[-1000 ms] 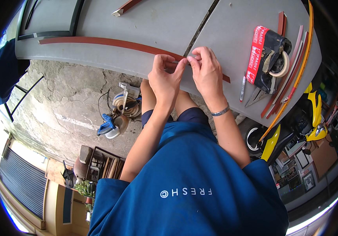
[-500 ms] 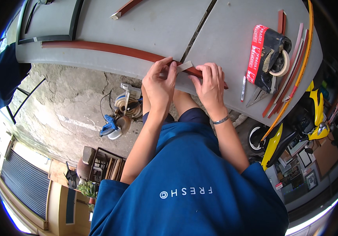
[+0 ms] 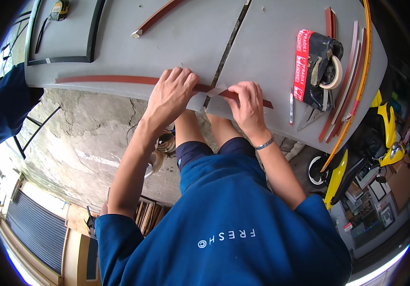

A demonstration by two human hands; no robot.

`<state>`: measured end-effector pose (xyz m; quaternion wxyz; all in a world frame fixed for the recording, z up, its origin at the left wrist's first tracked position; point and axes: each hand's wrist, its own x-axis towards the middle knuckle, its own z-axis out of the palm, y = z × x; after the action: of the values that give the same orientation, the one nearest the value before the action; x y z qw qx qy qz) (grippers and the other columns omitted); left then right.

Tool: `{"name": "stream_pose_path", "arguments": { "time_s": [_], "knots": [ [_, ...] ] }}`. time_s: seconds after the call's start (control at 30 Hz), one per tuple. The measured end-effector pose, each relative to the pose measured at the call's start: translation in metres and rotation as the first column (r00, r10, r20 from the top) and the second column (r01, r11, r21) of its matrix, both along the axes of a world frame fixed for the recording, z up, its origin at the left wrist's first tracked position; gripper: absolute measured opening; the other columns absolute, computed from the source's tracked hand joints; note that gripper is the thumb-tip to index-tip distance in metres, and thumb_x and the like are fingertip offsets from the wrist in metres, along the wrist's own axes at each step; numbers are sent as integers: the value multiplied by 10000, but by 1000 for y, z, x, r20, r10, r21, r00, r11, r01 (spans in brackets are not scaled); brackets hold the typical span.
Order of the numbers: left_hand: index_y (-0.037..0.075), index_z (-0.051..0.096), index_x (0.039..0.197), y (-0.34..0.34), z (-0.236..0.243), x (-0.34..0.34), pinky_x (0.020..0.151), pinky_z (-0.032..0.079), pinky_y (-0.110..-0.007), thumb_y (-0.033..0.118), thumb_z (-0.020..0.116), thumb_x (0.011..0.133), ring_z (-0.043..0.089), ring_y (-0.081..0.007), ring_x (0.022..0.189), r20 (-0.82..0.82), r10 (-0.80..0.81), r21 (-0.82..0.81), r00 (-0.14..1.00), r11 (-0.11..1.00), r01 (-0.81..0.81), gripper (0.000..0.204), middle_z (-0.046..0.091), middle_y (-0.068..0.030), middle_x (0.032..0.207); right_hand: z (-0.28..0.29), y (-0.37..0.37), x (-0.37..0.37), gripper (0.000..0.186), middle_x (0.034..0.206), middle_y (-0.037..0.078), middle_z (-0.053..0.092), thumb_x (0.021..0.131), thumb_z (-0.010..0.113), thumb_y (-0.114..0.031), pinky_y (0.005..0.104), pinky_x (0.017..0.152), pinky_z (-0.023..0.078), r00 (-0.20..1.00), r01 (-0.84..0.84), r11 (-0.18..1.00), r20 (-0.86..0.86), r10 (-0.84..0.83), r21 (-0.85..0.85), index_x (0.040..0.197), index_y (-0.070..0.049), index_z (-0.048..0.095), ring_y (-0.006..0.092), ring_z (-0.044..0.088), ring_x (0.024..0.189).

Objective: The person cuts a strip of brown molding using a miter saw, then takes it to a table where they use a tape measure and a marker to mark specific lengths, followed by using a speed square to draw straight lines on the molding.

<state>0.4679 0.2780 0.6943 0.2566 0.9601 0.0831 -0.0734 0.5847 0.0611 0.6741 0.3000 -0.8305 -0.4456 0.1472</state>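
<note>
A long reddish-brown moulding strip lies along the near edge of the grey table, running across in front of me. My left hand is closed over its middle, fingers curled around the far side. Toward the strip's right end, my right hand grips it with thumb and fingers. Between the two hands a short piece of pale masking tape crosses the strip, close to the right fingertips. The strip's right tip shows past my right hand.
A grey table has a dark seam. On it are a black frame, tape measure, another brown strip, marker, dispenser with red tape, set square and several strips. A person's dark sleeve shows at left.
My left hand has left the tape and moved left along the strip, now closed over it. The tape's raised end now lies lower against the strip. My right hand stays near it.
</note>
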Motion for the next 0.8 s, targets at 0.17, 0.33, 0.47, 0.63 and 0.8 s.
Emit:
{"name": "stream_pose_path", "arguments": {
  "time_s": [0.17, 0.33, 0.47, 0.63, 0.8],
  "knots": [
    [87, 532, 1035, 6, 9, -9, 733, 524, -406, 161, 669, 923, 645, -288, 805, 21, -4, -172, 1000, 985, 8, 192, 626, -73, 855, 25, 9, -4, 417, 1057, 112, 577, 862, 798, -253, 420, 830, 477, 1000, 9, 980, 12, -12, 199, 1148, -68, 557, 317, 598, 932],
    [95, 541, 1074, -8, 47, -18, 703, 543, -421, 175, 735, 890, 689, -298, 796, -52, 9, -143, 999, 990, -17, 279, 677, -75, 850, 61, 27, -5, 478, 999, 64, 608, 877, 786, -421, 410, 781, 482, 979, 188, 982, -70, -190, -32, 1114, -83, 543, 218, 622, 899],
    [113, 545, 1105, -11, 96, -23, 666, 536, -380, 204, 648, 946, 657, -245, 726, 108, 20, -86, 994, 996, -11, 210, 629, -45, 826, 99, 30, 2, 347, 941, 44, 615, 927, 745, -328, 395, 711, 478, 976, 190, 980, -114, -183, 56, 1070, -78, 552, 201, 618, 805],
    [80, 541, 1086, -15, 166, -28, 622, 544, -402, 160, 740, 895, 685, -317, 698, 19, 117, -59, 993, 991, -116, 288, 688, -86, 836, 160, 23, 12, 178, 1012, 56, 650, 929, 729, -184, 392, 694, 502, 926, 239, 917, -358, -118, 318, 1011, -61, 630, 215, 646, 793],
    [87, 566, 1071, -22, 224, -31, 673, 535, -380, 134, 719, 874, 685, -252, 768, 178, 39, 130, 983, 989, -63, 254, 675, -48, 833, 207, 21, 9, 113, 1043, 12, 667, 888, 756, -205, 369, 764, 474, 998, -16, 927, -47, 37, 374, 888, -102, 710, 207, 654, 810]
  ]
}}
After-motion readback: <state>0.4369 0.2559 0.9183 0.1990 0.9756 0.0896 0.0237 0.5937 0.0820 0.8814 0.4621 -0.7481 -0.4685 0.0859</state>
